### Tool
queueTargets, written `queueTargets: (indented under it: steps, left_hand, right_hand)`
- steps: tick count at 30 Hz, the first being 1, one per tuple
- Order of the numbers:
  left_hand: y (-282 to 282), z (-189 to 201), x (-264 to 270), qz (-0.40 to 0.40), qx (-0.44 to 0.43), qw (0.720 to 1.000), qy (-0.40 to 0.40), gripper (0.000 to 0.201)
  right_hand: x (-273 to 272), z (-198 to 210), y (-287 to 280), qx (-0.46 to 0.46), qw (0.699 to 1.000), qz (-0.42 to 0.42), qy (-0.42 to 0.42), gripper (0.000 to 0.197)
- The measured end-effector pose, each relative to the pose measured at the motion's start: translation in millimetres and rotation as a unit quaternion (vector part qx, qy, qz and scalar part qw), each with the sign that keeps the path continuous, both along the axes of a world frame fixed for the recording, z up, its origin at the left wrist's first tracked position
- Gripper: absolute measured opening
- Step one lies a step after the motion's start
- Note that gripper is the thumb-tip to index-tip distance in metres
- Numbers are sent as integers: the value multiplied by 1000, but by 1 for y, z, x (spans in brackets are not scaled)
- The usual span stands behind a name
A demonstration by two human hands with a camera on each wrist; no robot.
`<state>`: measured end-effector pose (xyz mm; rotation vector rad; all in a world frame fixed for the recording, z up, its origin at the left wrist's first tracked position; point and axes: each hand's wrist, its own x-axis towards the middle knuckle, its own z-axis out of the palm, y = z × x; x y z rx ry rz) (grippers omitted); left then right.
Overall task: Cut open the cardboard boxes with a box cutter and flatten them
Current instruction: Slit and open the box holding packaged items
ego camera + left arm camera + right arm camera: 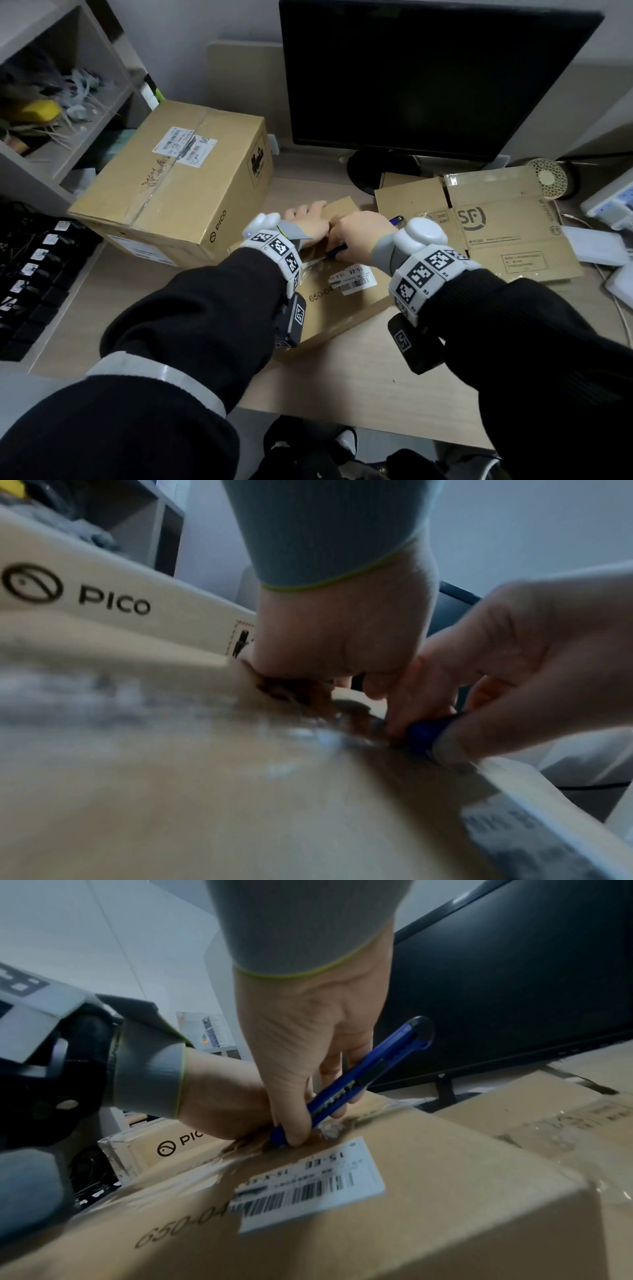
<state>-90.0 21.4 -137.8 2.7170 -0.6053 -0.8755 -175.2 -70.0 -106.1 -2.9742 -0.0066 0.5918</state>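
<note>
**Cutter tip on the taped seam**

My right hand has its thumb and fingers curled around the blue box cutter, its lower tip down on the taped seam of the cardboard box under my fingertips. Just left of them, my left hand presses on the box top, fingers stretched forward. A white barcode label sits just nearer me than the cutter tip. Left of my hands stands a taped PICO box; to their right lies a flattened SF box. Beyond them stands a dark monitor.
</note>
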Motion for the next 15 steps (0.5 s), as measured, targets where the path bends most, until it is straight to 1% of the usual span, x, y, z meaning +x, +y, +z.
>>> queueTargets:
  steps: [5,10,15]
  left_hand:
    - [-5,-9,0,-22,0,1000,-10,53]
    - [-4,-7,0,-29,-9,1000,-11,54]
    - [-2,-4,2,-35,-5,999,8,68]
  right_hand:
    - [-5,-3,-8,18,999,-12,-26,27]
    - [-4,-1,-12,-1,1000,-7,-25,30]
    - [-3,-3,-16,-17,1000,-4,-22,29]
